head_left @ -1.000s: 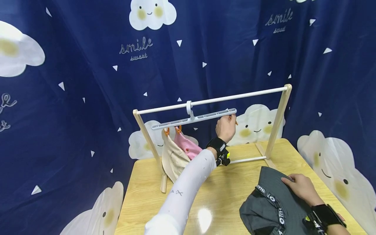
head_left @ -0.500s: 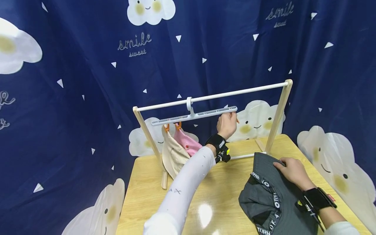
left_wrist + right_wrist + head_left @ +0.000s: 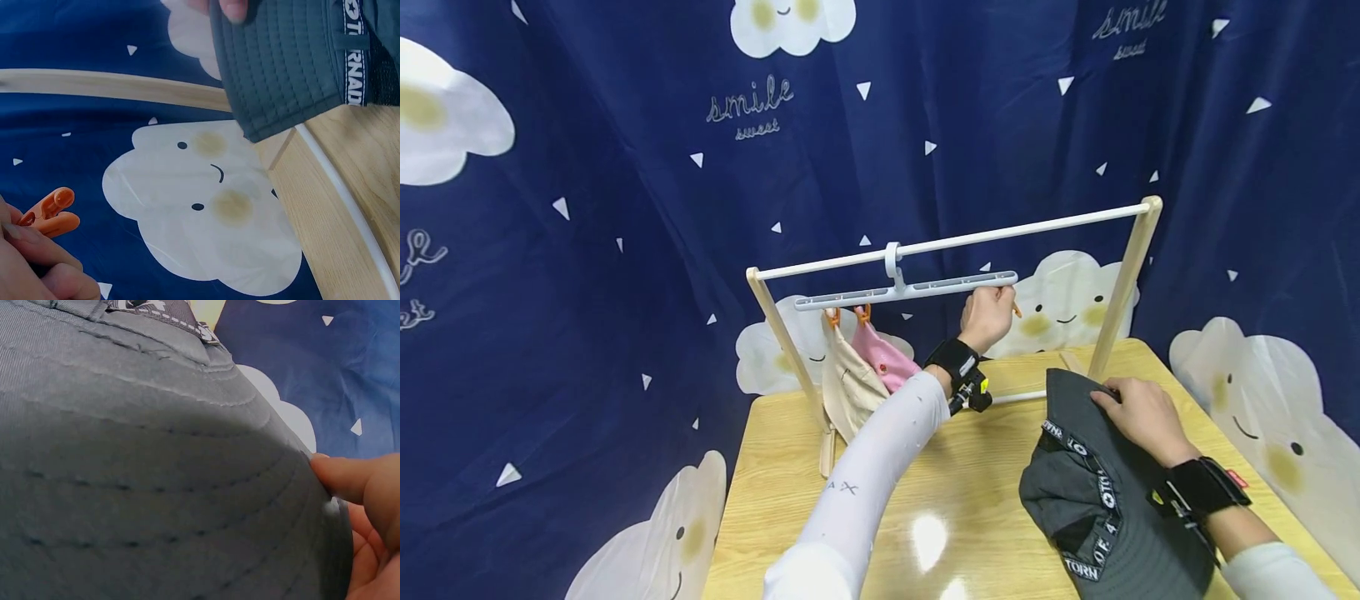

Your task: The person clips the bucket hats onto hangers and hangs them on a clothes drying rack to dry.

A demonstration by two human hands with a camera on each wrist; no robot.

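My left hand (image 3: 987,318) is at the right end of a light grey hanger (image 3: 940,287). Its fingers pinch an orange clip (image 3: 56,215), which shows clearly in the left wrist view. In my right hand (image 3: 1146,417) is the brim of a dark grey bucket hat (image 3: 1138,500), pinched between thumb and fingers at its edge. The hat's inside faces me, with a black-and-white lettered band. From the hanger's left half hang a cream hat (image 3: 850,383) and a pink hat (image 3: 883,358), each on an orange clip; my left sleeve partly hides them.
The hanger hooks over the white top rod (image 3: 1022,229) of a wooden rack (image 3: 1123,287). This rack stands on a light wooden table (image 3: 782,500). Behind hangs a navy curtain (image 3: 625,333) with white clouds. A white lower bar (image 3: 1018,397) crosses the rack's base.
My right hand has lifted the dark grey hat up and a little leftward, nearer the rack. The left hand stays at the hanger's right end with the clip.
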